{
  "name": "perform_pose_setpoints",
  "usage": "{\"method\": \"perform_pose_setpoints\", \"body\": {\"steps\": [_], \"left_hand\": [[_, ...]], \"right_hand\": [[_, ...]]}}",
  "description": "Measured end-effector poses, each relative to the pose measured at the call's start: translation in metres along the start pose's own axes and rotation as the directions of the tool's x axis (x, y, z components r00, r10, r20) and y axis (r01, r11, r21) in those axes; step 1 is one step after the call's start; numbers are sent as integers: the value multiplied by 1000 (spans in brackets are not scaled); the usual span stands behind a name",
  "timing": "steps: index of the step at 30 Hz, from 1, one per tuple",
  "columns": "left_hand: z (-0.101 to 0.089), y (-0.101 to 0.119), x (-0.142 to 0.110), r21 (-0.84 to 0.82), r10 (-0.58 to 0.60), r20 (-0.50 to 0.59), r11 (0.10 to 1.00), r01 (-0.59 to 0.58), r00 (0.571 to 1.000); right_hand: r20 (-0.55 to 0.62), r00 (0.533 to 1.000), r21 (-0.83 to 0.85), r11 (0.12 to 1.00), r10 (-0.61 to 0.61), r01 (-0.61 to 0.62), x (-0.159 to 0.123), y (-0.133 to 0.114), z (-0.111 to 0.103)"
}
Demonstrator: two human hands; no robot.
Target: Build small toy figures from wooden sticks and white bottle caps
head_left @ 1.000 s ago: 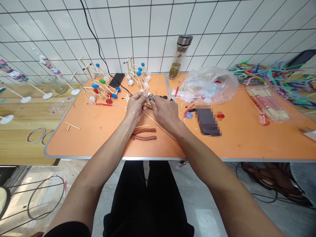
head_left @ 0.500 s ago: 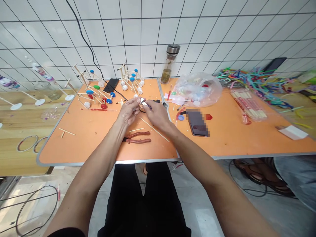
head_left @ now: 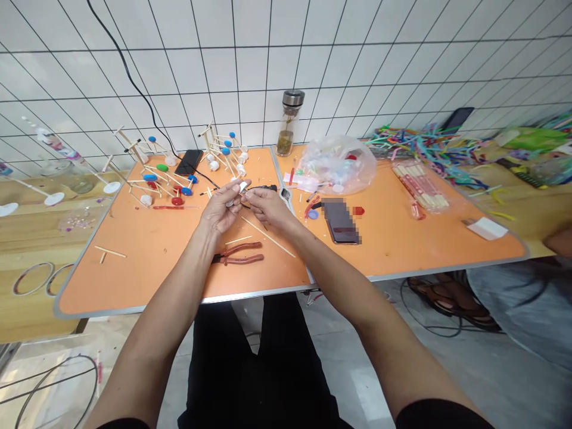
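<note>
Over the middle of the orange table (head_left: 339,262), my left hand (head_left: 220,208) pinches a small white cap (head_left: 243,186) between thumb and fingers. My right hand (head_left: 267,207) is closed right beside it, fingertips pinched together; what they grip is too small to make out. Under the hands lies a long thin wooden stick (head_left: 268,237). Pliers with red-brown handles (head_left: 243,252) rest near my left wrist. Behind my left hand stand models of sticks joined with blue, green, red and white caps (head_left: 161,173), and a second stick model (head_left: 223,149).
A glass tea bottle (head_left: 288,128) stands near the tiled wall, with a plastic bag of caps (head_left: 342,167) beside it. A phone (head_left: 342,223) lies right of my right hand. Bundled sticks (head_left: 420,185) and colourful pipe cleaners (head_left: 411,146) are further right. Another person's sandalled foot shows below.
My view has shifted, so the table sits further left. The right hand's fingers have drawn slightly away from the white cap, and the dark thing they held no longer shows clearly.
</note>
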State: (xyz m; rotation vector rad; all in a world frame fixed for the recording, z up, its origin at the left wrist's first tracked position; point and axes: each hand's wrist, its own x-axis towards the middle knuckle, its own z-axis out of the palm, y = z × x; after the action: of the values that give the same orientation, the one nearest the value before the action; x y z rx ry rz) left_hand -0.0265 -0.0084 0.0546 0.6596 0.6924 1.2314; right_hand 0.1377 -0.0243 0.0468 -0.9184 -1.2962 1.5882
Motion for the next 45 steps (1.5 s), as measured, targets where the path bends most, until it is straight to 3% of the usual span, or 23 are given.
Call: {"method": "perform_pose_setpoints", "body": {"steps": [2,5,9,13,16,18,20,22,23,25,26,29,32,33,34,35,36,37,38,39,41,42,45], "left_hand": [[2,2,0,-23,-26,-17,999,26,1000],[5,1,-1,-81,-73,-38,994,70,997],[5,-2,0,-99,-80,-97,993,71,992],[4,-5,0,-58,-79,-131,996,72,988],[5,-6,-1,-34,-54,-120,998,51,991],[5,-6,-2,-21,-52,-110,999,50,993],[3,-5,-2,-13,-69,-83,998,68,994],[-1,-2,-3,-7,-112,-37,994,112,993],[-3,-1,-3,-7,-138,-9,990,138,990],[-5,2,-4,-24,-172,52,985,173,984],[-6,3,-5,-40,-174,79,983,178,981],[-6,3,-5,-57,-145,104,987,151,984],[-3,-2,-4,-5,-93,2,996,93,996],[-1,-5,-4,11,-68,-44,998,69,997],[0,-8,-3,22,-42,-84,999,44,996],[1,-10,-3,31,-19,-118,999,23,993],[2,-12,-3,40,0,-145,999,6,989],[3,-14,-3,49,15,-163,999,-7,987],[4,-15,-3,56,27,-171,998,-18,985],[4,-15,-4,58,37,-166,998,-27,986],[6,-14,-5,54,48,-121,998,-42,992],[6,-13,-6,49,52,-97,998,-48,994],[7,-10,-7,41,47,-78,998,-44,996]], "right_hand": [[-68,987,-168,977,-144,131,2,7,2],[-102,932,-486,835,-348,259,3,14,3],[-73,923,-758,622,-378,195,-3,15,3],[-66,937,-934,352,-344,64,-16,10,7],[-76,932,-960,279,-355,29,-20,8,10],[-83,923,-922,380,-376,71,-19,7,9],[-99,939,-755,640,-329,144,-16,5,6],[-65,990,-400,913,-122,86,-14,-1,1],[5,1000,-196,980,31,-29,-14,-6,-2],[211,942,38,961,260,-274,-14,-16,-7],[266,919,93,941,290,-324,-14,-21,-9],[274,918,69,946,287,-316,-15,-26,-7],[14,996,-313,947,84,-76,-16,-14,3],[-91,993,-519,855,-75,17,-17,-8,7],[-136,978,-604,796,-161,47,-18,-2,10],[-169,957,-680,731,-234,59,-19,2,12],[-189,924,-811,584,-332,44,-20,6,13],[-194,908,-852,522,-371,31,-21,8,13],[-195,908,-850,526,-371,33,-21,8,12],[-189,927,-798,601,-325,48,-21,6,9],[-110,985,-522,851,-136,59,-19,0,5],[-52,997,-393,919,-60,34,-18,-3,3],[23,999,-112,994,22,-19,-13,-6,1]]}}
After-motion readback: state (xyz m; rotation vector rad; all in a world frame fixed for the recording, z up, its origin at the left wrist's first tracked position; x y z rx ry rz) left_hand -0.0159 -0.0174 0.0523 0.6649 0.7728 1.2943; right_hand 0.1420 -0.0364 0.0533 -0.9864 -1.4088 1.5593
